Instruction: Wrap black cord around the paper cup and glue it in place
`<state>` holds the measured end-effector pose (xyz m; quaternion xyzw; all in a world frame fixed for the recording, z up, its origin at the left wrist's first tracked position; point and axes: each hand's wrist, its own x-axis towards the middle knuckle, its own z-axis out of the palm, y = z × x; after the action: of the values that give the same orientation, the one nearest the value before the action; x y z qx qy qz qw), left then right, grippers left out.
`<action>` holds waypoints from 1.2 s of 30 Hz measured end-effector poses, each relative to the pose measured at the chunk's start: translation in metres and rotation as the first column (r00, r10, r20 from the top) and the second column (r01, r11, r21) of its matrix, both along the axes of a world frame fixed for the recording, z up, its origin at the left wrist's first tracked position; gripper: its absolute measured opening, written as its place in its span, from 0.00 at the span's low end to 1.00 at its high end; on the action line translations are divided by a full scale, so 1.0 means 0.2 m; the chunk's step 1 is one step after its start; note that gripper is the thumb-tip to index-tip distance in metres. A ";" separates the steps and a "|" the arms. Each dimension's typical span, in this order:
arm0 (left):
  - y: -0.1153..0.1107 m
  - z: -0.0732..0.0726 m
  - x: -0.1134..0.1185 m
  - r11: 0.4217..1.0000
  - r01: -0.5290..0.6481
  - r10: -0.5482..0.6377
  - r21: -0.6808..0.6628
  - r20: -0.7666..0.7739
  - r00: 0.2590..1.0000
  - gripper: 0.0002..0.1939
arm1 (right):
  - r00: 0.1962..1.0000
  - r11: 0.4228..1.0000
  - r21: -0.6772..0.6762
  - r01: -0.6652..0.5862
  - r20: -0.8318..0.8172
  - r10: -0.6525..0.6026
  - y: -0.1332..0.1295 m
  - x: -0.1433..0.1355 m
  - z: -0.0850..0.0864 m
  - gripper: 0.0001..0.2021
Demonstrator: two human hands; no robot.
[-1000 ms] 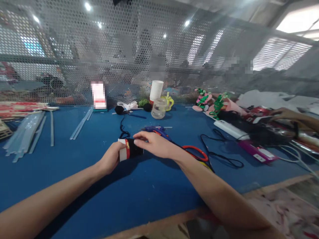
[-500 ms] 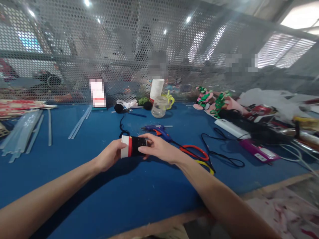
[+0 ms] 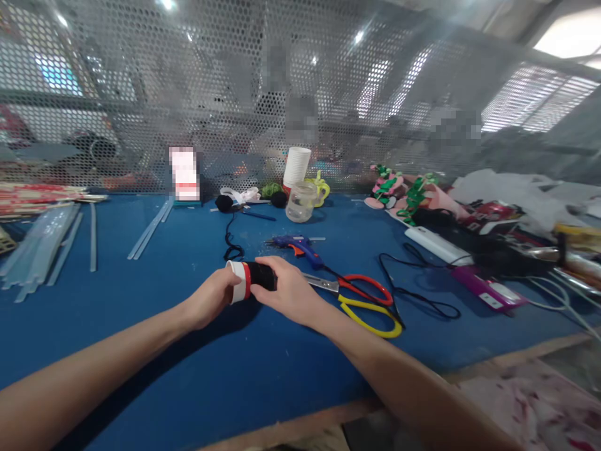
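A paper cup (image 3: 241, 282) lies on its side in the air just above the blue table, its white rim end facing left. Red and black bands wrap round its body; the black part looks like wound yarn. My left hand (image 3: 212, 299) grips the white rim end, thumb on the near side. My right hand (image 3: 287, 289) is closed round the black end, fingers over the top and thumb in front. Behind the cup, a loose black yarn strand (image 3: 233, 252) runs back to a black yarn ball (image 3: 224, 203). Scissors (image 3: 330, 285) with red and yellow handles lie right beside my right hand.
A blue glue gun (image 3: 300, 243) lies behind the hands, its cable trailing right. Farther back stand a clear jar (image 3: 300, 203), stacked paper cups (image 3: 297, 166) and a phone (image 3: 184, 175). Glue sticks (image 3: 42, 247) lie left; a purple-white power strip (image 3: 488, 289) lies right.
My right hand has shifted slightly left and turned along the cup, uncovering more of the scissors. The cup has tilted so its rim opening shows more. My left hand keeps its hold.
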<state>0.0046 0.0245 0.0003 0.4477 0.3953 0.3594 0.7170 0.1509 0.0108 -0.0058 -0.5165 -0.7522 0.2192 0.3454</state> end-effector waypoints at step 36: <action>-0.01 0.01 -0.07 0.927 0.215 -0.124 0.308 -0.289 0.949 0.07 | 0.954 0.951 -0.172 -0.258 -0.200 0.222 -0.01 0.12 0.02 0.22</action>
<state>-0.0103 0.0226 0.0025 0.6399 0.3799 0.2945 0.5996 0.1754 0.0093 -0.0008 -0.4307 -0.7504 0.3780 0.3293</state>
